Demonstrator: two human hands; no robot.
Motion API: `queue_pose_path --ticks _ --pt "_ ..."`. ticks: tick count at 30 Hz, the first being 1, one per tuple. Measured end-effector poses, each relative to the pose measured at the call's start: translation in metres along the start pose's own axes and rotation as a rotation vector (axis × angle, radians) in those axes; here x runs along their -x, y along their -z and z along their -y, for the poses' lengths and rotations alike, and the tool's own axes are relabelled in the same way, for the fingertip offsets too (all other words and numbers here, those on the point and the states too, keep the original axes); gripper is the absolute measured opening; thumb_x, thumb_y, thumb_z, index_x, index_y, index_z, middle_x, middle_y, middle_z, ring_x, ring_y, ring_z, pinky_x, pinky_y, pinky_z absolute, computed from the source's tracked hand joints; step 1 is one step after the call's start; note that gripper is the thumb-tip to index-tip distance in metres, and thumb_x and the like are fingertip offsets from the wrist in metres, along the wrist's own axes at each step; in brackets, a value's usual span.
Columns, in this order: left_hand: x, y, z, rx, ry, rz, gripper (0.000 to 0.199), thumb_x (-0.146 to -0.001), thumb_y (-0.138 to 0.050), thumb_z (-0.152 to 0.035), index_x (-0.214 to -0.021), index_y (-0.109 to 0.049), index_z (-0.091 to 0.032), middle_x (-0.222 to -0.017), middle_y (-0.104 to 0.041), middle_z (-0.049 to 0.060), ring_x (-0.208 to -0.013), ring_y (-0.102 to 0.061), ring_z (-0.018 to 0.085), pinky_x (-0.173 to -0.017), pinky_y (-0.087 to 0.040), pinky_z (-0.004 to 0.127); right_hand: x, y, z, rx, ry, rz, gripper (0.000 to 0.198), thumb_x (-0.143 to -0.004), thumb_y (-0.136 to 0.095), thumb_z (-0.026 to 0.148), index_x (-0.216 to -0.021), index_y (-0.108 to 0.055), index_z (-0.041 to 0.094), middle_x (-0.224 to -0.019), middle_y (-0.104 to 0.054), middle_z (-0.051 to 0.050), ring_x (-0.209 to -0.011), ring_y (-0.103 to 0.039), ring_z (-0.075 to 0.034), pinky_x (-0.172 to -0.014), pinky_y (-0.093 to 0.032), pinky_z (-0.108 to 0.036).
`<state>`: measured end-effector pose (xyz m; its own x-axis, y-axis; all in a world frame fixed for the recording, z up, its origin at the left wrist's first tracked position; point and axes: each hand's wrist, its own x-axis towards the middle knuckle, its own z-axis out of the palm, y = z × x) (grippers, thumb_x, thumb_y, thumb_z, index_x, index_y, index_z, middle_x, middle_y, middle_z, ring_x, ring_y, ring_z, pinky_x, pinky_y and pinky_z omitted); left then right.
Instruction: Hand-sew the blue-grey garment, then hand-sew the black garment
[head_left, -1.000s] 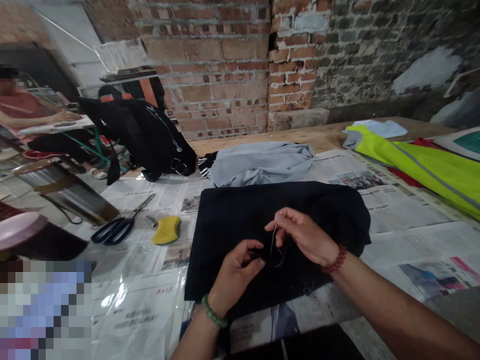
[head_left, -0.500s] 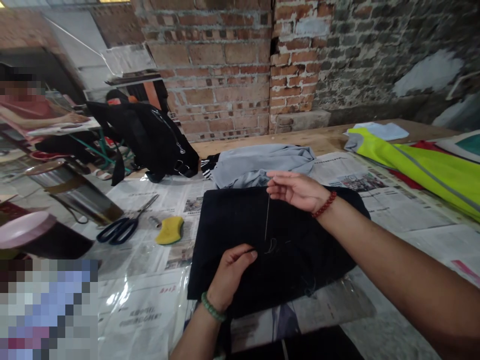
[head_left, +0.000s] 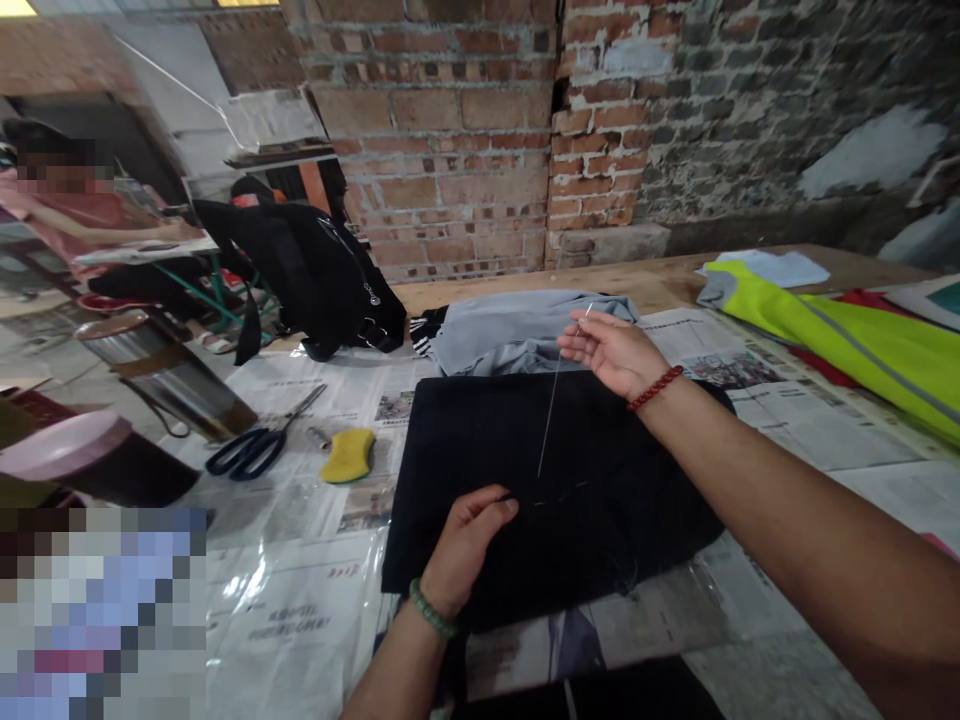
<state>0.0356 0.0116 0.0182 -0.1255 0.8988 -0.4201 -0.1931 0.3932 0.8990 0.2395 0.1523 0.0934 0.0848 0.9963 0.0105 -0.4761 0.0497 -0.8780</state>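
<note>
A folded dark navy cloth (head_left: 457, 440) lies in front of me. My left hand (head_left: 474, 535), with a green bead bracelet at the wrist, pinches a bit of this cloth between thumb and fingers. Raised above the cloth's far edge, my right hand (head_left: 607, 350) is closed on a thin sewing needle (head_left: 589, 311), whose tip sticks up past the fingers. From that hand a pale thread (head_left: 549, 418) runs taut and slanting down into the cloth. Beside its lower end, short pale stitches (head_left: 574, 486) show on the fabric.
Left of the cloth lie a yellow sponge (head_left: 348, 456) and dark-handled scissors (head_left: 255, 448). A steel flask (head_left: 176, 380), a pink-lidded cup (head_left: 105, 460) and a black bag (head_left: 322, 270) stand beyond. Grey clothing (head_left: 495, 330) lies behind; a fluorescent vest (head_left: 847, 335) is at right. Another person (head_left: 82, 215) sits far left.
My right hand has risen and moved a little right, away from the cloth. The loose loop of thread has been pulled through and now lies flat as a stitch. My left hand keeps its pinch.
</note>
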Motion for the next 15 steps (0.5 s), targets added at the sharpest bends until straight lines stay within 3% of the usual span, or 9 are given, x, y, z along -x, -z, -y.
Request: queue_pose_path --ticks 4,7,9,12,15 --pt "0.001 0.0 -0.001 0.006 -0.02 -0.054 0.025 -0.048 -0.075 -0.021 -0.071 -0.066 -0.016 -0.06 -0.062 -0.003 -0.063 -0.057 0.014 -0.062 -0.043 0.024 -0.005 0.002 -0.004 0.027 0.09 -0.074 0.015 -0.082 -0.041 0.007 -0.08 -0.053 0.014 -0.058 -0.058 0.002 -0.056 -0.062 -0.011 -0.056 -0.052 -0.024" --pt "0.003 0.0 -0.003 0.018 0.006 -0.043 0.023 -0.049 -0.072 -0.017 -0.072 -0.066 -0.017 -0.06 -0.062 -0.003 -0.062 -0.056 0.013 -0.061 -0.042 0.023 0.002 0.002 -0.009 0.114 0.089 -0.002 0.013 -0.082 -0.042 0.01 -0.084 -0.054 0.016 -0.06 -0.058 0.003 -0.054 -0.061 -0.009 -0.054 -0.05 -0.022" --pt "0.003 0.0 -0.004 0.009 0.013 0.004 0.02 -0.049 -0.07 -0.015 -0.069 -0.066 -0.017 -0.058 -0.061 -0.004 -0.059 -0.054 0.012 -0.058 -0.041 0.022 0.014 0.002 -0.015 0.283 0.03 0.184 0.014 -0.082 -0.044 0.016 -0.091 -0.055 0.017 -0.06 -0.057 0.004 -0.046 -0.057 -0.007 -0.047 -0.047 -0.019" --pt "0.002 0.002 -0.003 -0.011 -0.006 0.093 0.016 -0.049 -0.068 -0.014 -0.065 -0.066 -0.017 -0.053 -0.056 -0.006 -0.053 -0.049 0.009 -0.053 -0.038 0.02 0.039 0.003 -0.031 0.715 -0.042 0.534 0.023 -0.082 -0.046 0.026 -0.099 -0.059 0.019 -0.052 -0.054 0.006 -0.034 -0.046 -0.005 -0.038 -0.037 -0.016" --pt "-0.001 0.005 -0.002 -0.028 -0.01 0.242 0.011 -0.053 -0.067 -0.016 -0.064 -0.064 -0.015 -0.052 -0.055 -0.005 -0.05 -0.047 0.009 -0.05 -0.036 0.019 0.057 0.003 -0.047 1.057 0.054 0.803 0.023 -0.079 -0.048 0.024 -0.093 -0.065 0.018 -0.06 -0.061 0.002 -0.05 -0.056 -0.008 -0.052 -0.042 -0.019"
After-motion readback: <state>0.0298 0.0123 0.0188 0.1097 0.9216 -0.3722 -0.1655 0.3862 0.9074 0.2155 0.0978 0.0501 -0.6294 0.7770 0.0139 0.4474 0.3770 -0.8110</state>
